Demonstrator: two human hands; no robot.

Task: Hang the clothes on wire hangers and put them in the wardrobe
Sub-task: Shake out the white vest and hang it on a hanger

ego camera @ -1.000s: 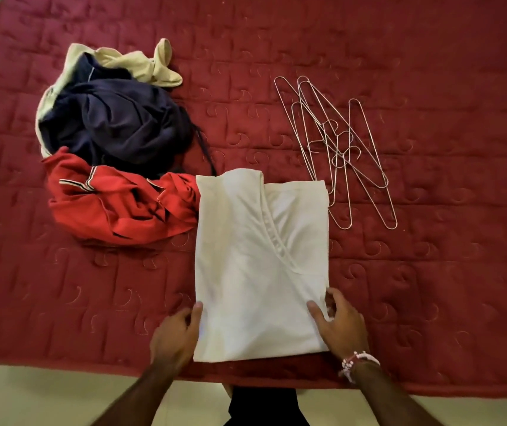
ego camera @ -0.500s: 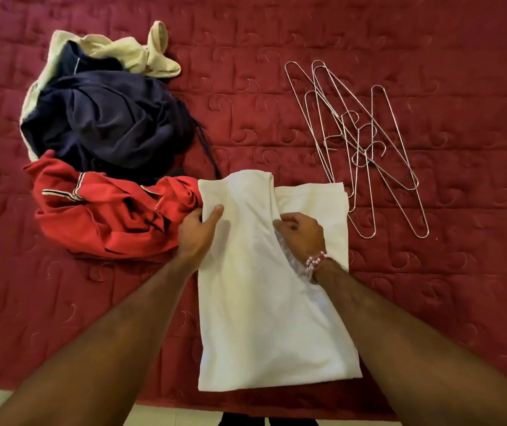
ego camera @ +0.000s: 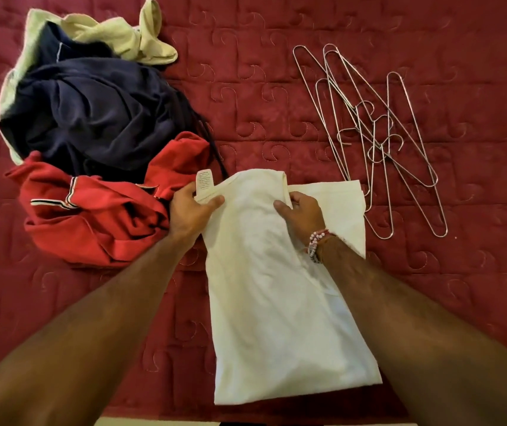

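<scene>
View from a head-worn camera, looking down at two bare forearms reaching forward over a bed.

The left hand (ego camera: 190, 210) pinches the far left corner of a folded white garment (ego camera: 276, 302), thumb on top, just below a small care label (ego camera: 204, 180) that stands up from the cloth. The right hand (ego camera: 303, 215), with a beaded bracelet (ego camera: 316, 244) at the wrist, grips the far edge of the top fold, thumb on top and fingers curled behind it. Both hands are closed on this one garment, which lies flat and lengthwise on the bed (ego camera: 276, 72), covered in a dark red quilt.

To the left, touching the left hand, sits a crumpled red garment (ego camera: 98, 216) with striped trim. Beyond it is a navy garment (ego camera: 92, 118), and a cream garment (ego camera: 116, 35) lies partly under that. To the right, a loose pile of wire hangers (ego camera: 378, 139) lies with hooks crossed; its near ends touch the white garment's far right corner. No wardrobe is in view.

The step appears to be unfolding the white garment to find its neck and shoulders. It would go best by lifting it clear of the bed and letting it fall open, then drawing one hanger free slowly, since the hooks look tangled.
</scene>
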